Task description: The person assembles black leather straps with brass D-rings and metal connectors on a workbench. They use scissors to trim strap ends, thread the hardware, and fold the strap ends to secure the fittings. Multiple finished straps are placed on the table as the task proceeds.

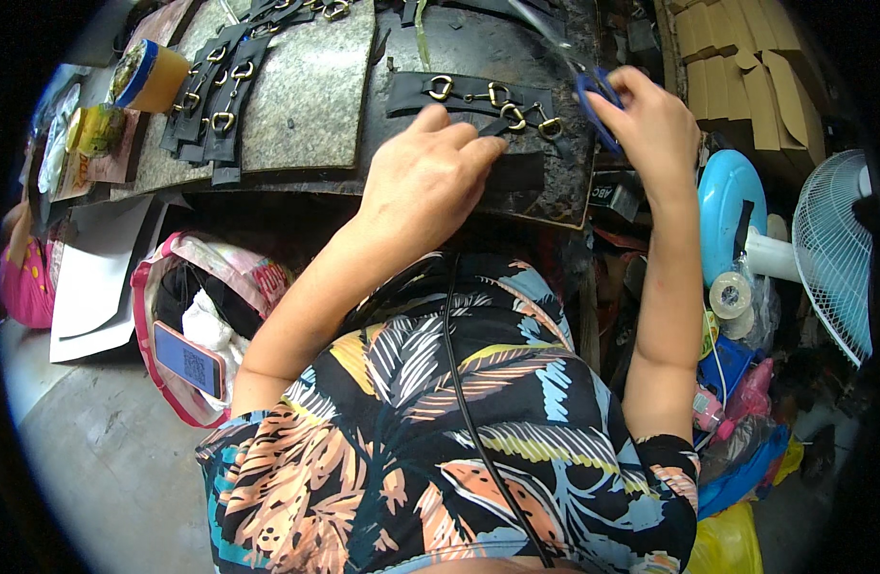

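Note:
On the dark worktable (478, 53) lies a black strap piece (411, 93) fitted with brass-coloured D-rings and snap hooks. My left hand (430, 172) is curled over its near edge, fingers closed at a short black strap end (494, 128) beside one ring; the fingertips are partly hidden. Up to the right, my right hand (650, 124) grips scissors (598, 100) by their blue handles. Their blades point away toward the far left and look blurred, apart from the strap piece.
More black straps with rings (215, 96) lie on a speckled stone slab (311, 105). A tub with a blue rim (153, 77) stands at the left. A pink-edged bag (143, 287) holds a phone (188, 359). Cardboard pieces (746, 86) and a white fan (832, 249) are at right.

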Tool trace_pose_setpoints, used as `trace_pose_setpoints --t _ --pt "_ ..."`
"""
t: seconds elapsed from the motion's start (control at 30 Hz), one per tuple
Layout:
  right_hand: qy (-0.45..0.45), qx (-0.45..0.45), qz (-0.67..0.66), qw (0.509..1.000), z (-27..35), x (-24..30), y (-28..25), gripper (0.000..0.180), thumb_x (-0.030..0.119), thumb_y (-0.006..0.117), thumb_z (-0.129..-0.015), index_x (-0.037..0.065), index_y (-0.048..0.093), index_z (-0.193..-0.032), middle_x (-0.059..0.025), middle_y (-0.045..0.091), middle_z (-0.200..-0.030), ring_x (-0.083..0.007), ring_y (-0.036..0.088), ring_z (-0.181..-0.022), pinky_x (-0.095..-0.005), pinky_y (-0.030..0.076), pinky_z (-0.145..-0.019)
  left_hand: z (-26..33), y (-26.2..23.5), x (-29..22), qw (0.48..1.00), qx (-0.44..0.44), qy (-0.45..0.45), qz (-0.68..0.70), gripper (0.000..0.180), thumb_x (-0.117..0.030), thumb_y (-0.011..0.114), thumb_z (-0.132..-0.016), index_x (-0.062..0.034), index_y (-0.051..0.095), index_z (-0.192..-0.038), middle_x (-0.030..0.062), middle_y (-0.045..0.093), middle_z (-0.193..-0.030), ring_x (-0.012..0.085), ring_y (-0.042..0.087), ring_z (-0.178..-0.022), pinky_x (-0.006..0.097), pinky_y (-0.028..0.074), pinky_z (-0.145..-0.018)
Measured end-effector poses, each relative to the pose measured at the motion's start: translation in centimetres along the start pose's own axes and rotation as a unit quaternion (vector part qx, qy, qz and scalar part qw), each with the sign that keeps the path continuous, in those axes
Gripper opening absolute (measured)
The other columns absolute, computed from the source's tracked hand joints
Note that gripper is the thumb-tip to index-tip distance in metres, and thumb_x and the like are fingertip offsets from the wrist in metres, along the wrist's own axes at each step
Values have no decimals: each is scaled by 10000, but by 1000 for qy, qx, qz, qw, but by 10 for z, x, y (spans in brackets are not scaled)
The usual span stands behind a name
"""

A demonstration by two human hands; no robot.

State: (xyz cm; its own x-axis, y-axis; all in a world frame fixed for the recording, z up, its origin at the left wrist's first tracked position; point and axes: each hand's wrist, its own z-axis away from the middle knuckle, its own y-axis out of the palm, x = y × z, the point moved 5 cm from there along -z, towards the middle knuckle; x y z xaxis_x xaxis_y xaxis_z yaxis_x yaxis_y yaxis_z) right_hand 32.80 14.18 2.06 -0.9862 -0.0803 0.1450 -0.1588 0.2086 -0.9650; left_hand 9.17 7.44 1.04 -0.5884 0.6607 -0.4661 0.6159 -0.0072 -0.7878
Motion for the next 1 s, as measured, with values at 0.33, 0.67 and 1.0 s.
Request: trace_pose_setpoints --t 0.33,0.67,1.0 --pt "-111 -27 -65 991 20 33 -15 248 356 788 -835 124 719 -888 -47 645 -837 -281 685 -809 -403 544 -699 -24 4 17 989 -60 -52 -121 194 -247 802 -814 -79 736 -885 71 645 -892 288 611 -907 388 526 -777" --pt "16 -18 -362 932 62 21 14 127 96 787 -849 36 708 -927 -21 703 -855 -153 660 -743 -304 525 -683 -36 0 28 993 -37 -109 -10 186 -146 782 -815 -74 714 -973 80 735 -902 256 695 -845 356 548 -760" --pt "51 106 -405 907 60 26 26 154 180 738 -907 29 745 -935 -52 721 -798 -141 638 -681 -275 495 -651 17 -19 41 951 64 -257 161 167 -51 712 -907 -18 711 -1071 101 731 -893 116 666 -781 287 511 -711"
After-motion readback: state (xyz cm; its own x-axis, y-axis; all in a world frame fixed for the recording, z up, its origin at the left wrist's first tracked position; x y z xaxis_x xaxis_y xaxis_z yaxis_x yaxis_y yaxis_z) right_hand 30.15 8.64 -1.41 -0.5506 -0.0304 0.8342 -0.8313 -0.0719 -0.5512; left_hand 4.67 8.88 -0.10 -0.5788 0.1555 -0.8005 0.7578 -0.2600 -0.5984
